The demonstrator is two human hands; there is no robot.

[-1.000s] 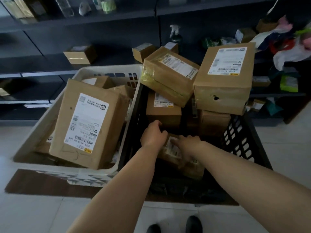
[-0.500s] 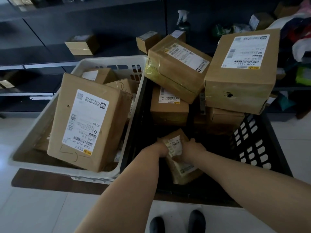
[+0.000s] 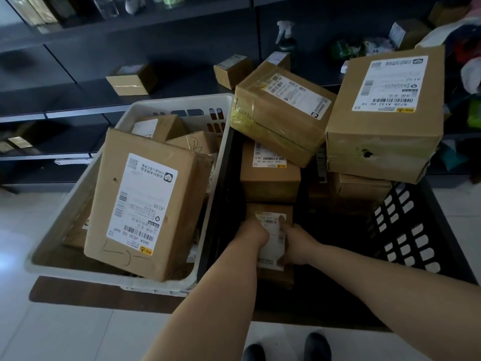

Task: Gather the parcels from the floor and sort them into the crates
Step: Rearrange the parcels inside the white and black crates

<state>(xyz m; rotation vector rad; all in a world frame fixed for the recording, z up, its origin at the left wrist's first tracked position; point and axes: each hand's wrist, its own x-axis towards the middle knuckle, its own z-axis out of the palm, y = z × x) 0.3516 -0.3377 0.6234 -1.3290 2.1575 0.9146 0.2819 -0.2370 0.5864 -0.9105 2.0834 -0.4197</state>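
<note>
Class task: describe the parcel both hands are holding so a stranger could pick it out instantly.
Find the black crate, right of the white crate. Near its front-left corner, the small brown parcel is gripped between left hand and right hand. Its neighbours are untouched.

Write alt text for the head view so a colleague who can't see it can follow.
Both hands, left hand and right hand, grip a small labelled parcel inside the black crate, which holds stacked cardboard boxes. Beside it, a white crate holds a large box labelled J030.
</note>
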